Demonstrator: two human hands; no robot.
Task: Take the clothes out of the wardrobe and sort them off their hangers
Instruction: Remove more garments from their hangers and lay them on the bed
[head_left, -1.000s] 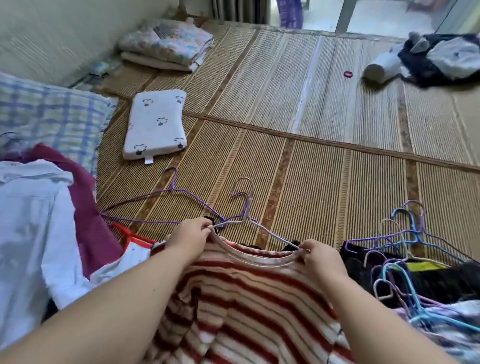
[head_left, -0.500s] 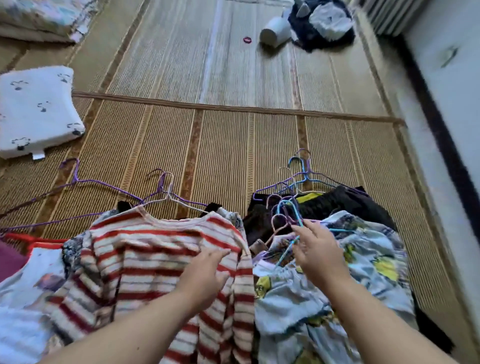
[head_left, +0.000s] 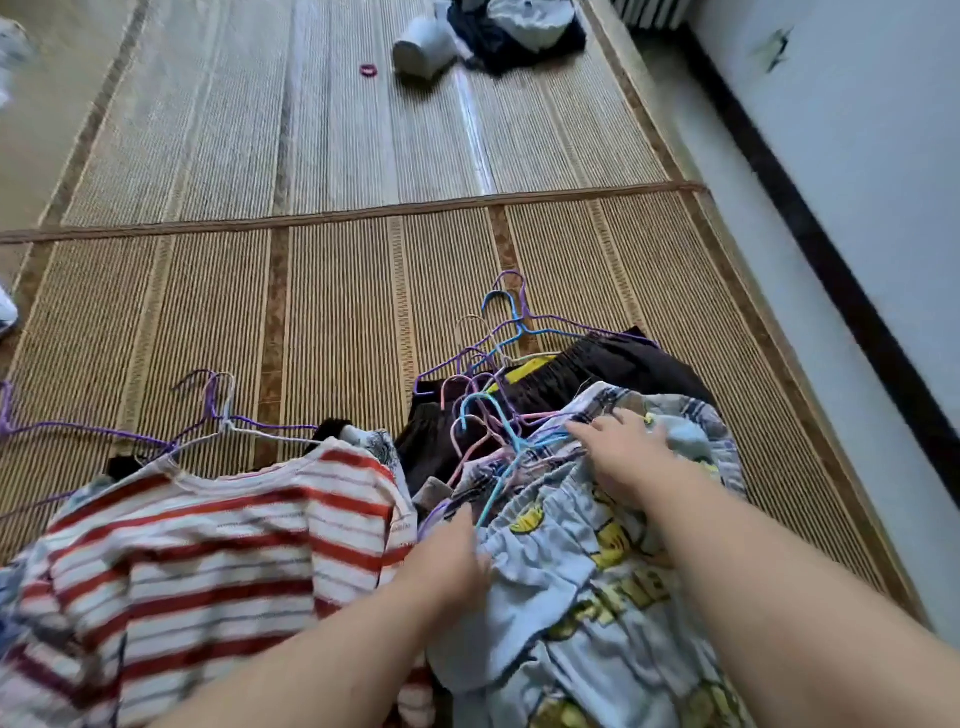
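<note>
Head view, looking down on a woven mat (head_left: 337, 312).

**Hidden or unclear:**
- My two forearms enter from the bottom edge and cover the lower part of the clothes heap.
- The red-and-white striped top (head_left: 218, 540) is cut off at the left and bottom edges.
- The yellow print on the pale blue garment (head_left: 566, 582) is too blurred to read.
- The left grip (head_left: 447, 566) is smeared by motion. It sits at that garment's gathered waistband, just beside the striped top's sleeve. I cannot tell whether it pinches the cloth or merely touches it.

**Grip and clothes:**
- The right grip (head_left: 628, 457) is released, fingers straight, and lies on the upper part of the same pale blue garment.
- Its fingertips are just beside a light blue hanger (head_left: 498, 410).
- That hanger is part of a tangle of wire hangers (head_left: 519, 327), purple, blue and pink. The tangle lies over a black garment (head_left: 613, 364) beyond both grips.
- The striped top sits on a white hanger (head_left: 227, 415).

**Far end, well apart:** a white roll (head_left: 423, 49), a dark clothes pile (head_left: 519, 36) and a pink hair tie (head_left: 368, 70). A pale wall (head_left: 857, 182) runs along the right.
</note>
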